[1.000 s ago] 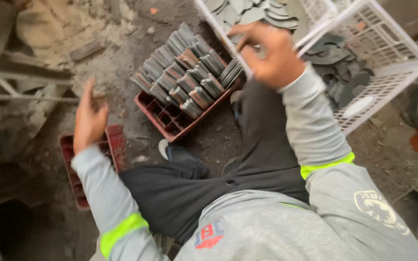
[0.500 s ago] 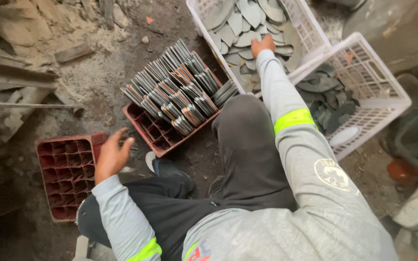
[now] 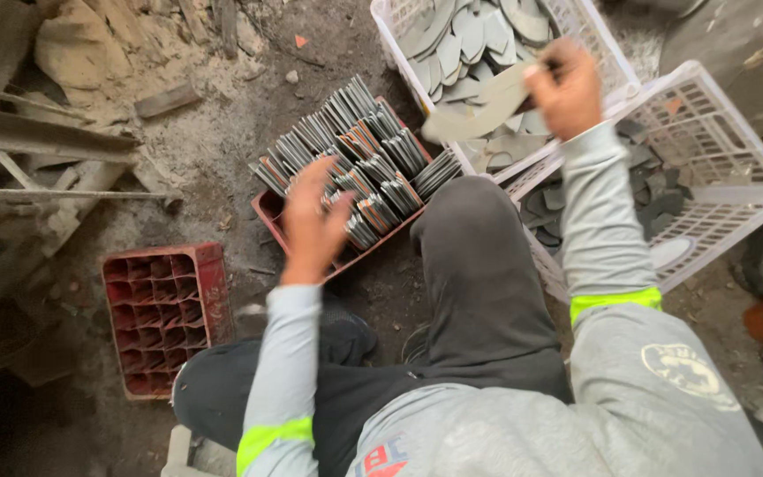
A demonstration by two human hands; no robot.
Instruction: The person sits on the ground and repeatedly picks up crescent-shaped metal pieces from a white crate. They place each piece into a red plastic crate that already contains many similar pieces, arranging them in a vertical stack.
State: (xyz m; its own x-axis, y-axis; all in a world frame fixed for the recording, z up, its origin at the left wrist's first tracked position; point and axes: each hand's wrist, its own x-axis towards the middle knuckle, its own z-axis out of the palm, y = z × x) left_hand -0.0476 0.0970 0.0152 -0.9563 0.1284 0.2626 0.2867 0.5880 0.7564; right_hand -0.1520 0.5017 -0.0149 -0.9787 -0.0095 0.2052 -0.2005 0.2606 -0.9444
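Pinched in the right hand (image 3: 567, 88) is a flat grey curved piece (image 3: 479, 110), its grip pressed together on one end of the piece while the rest sticks out to the left. Hand and piece are up over the near rim of a white basket (image 3: 607, 44) at the top of the head view; that basket is full of the same grey curved pieces, lying loose and overlapping.

Lower and to the left, the left hand (image 3: 315, 221) hangs over the near edge of a red crate (image 3: 267, 212) on the dirt floor (image 3: 222, 124). Its fingers are bent down onto the upright packs of thin metal plates (image 3: 355, 150) that fill the crate's compartments in tight rows. The hand is blurred, so whether its grip is spread or pinching a plate cannot be told.

A second white basket (image 3: 726, 177) sits just right of the first, touching it, with darker grey pieces at its bottom. At the left edge of the view a second red crate (image 3: 209, 300) lies on the floor with bare compartments, apart from the full one.

The person sits low, a dark trouser knee (image 3: 479, 265) between crate and baskets, and wears grey sleeves (image 3: 602, 221) with bright yellow-green bands. Rubble and grey metal bars (image 3: 46, 141) lie along the upper left of the floor.
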